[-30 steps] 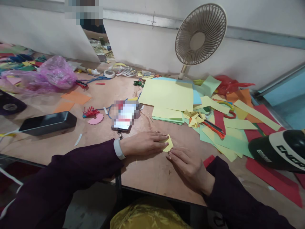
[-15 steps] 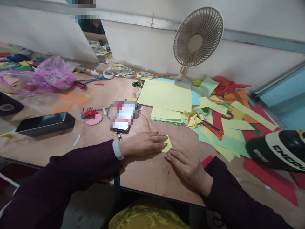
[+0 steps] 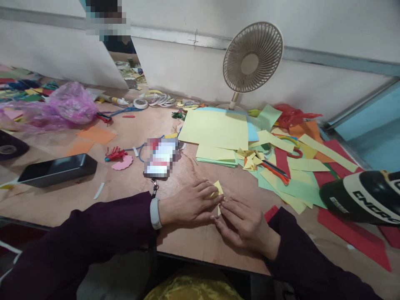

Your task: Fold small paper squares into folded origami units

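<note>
A small folded piece of yellow paper [image 3: 218, 187] is between my hands on the wooden table, its top corner pointing away from me. My left hand [image 3: 192, 203] has its fingers bent over the paper's left side, the thumb near the lower edge. From the right, my right hand [image 3: 245, 218] pinches the paper's edge with curled fingertips. A sliver of yellow shows below, between the two sets of fingertips. Most of the lower part of the paper is hidden by my fingers.
Beyond my hands lie a phone [image 3: 161, 157], stacked yellow sheets [image 3: 215, 127] and a desk fan [image 3: 253, 58]. To the right are an orange-handled cutter [image 3: 276, 171], paper scraps and a black bottle [image 3: 353, 198]. A black box [image 3: 58, 170] and pink plastic bag [image 3: 73, 102] are left.
The paper's lower part has lifted or turned up between my fingers. My left fingers have gone from lying flat to bent around it, and my hands are closer together. The view tilted slightly.
</note>
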